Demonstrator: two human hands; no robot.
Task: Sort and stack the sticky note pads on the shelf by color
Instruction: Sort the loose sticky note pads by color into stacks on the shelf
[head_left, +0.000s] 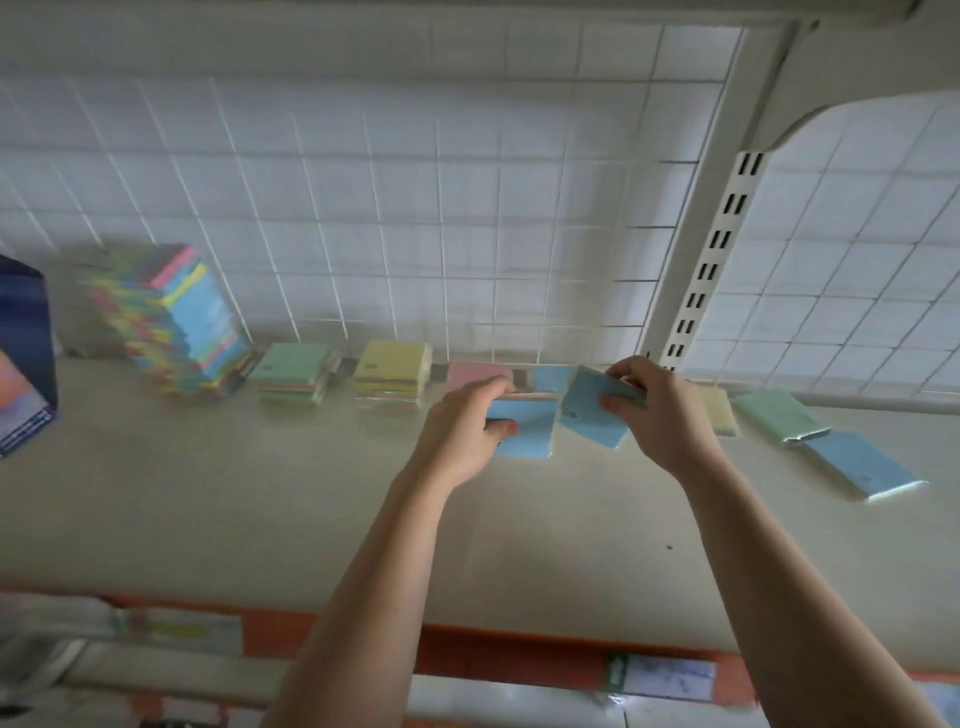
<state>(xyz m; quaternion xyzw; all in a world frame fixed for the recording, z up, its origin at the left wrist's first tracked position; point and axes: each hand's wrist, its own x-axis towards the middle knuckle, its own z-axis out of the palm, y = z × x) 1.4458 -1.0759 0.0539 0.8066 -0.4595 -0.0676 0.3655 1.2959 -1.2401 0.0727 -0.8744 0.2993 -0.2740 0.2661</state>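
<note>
My left hand grips a blue sticky note pad above the white shelf. Right beside it, my right hand holds a second blue pad, tilted, its edge almost touching the first. Along the back of the shelf lie a green-topped stack, a yellow-topped stack, a pink pad and a blue pad, the last two partly hidden by my hands. To the right lie a yellow pad, a green pad and a blue pad.
A tall leaning pile of mixed-colour pads stands at the back left. A dark blue box is at the far left edge. A white wire grid backs the shelf, with a slotted upright post on the right. An orange strip runs along the shelf front.
</note>
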